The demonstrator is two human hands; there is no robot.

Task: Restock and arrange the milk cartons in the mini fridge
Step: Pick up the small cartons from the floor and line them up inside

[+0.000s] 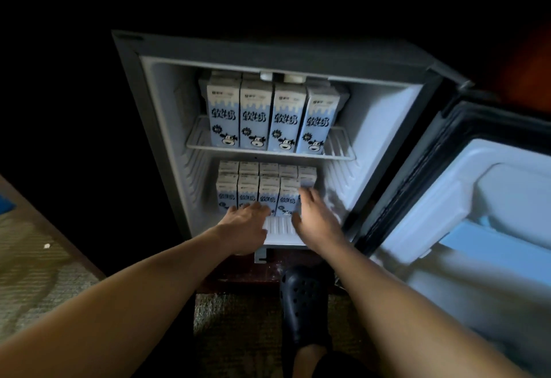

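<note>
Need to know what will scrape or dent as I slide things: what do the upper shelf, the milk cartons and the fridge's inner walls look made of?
Upper shelf: looks like white-coated metal wire, thin parallel rods with a front rail.
Milk cartons: printed paperboard, by the crisp folded edges and matt blue-and-white print.
Inner walls: probably moulded white plastic, smooth, with ribbed ledges down the sides.

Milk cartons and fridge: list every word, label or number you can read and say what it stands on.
"纯牛奶": large dark characters on the front of each upper-shelf carton; stylised, so this is my best reading.
Small logo line near the top of those fronts: too small to read.
Round badge beside the cartoon cow: unreadable.
Lower-shelf cartons: same print, too blurred to read.
Fridge and door: no text visible.
</note>
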